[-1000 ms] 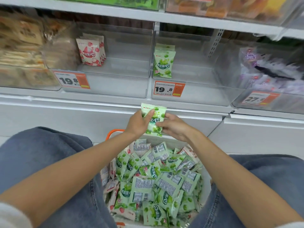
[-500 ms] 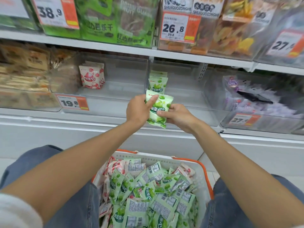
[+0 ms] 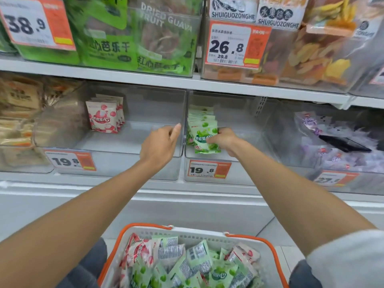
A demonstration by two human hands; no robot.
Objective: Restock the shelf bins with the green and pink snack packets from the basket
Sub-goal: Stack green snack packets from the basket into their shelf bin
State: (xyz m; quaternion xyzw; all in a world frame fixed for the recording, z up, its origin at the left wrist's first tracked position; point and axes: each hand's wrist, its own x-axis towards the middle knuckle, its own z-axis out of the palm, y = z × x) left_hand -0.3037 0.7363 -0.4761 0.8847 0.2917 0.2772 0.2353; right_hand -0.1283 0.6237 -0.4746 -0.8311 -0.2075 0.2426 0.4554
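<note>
green packet stands at the front of the right bin, my right hand gripping it so it joins the row upright, my left hand loose and empty beside.

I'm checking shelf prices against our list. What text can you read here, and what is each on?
"38.9": upper-left price tag
"DRIED GUAVA FRUIT": green bag
"SHUIGUOZONGHE": white label
"26.8", "29.8" beneath: middle price tag
"19.8": pink bin's tag
"19.8": green bin's tag
"果滋果心": pink packet
"50%": green packet
"27.", rest blurred: right tag
Fine print and barcodes: too small to read.
</note>
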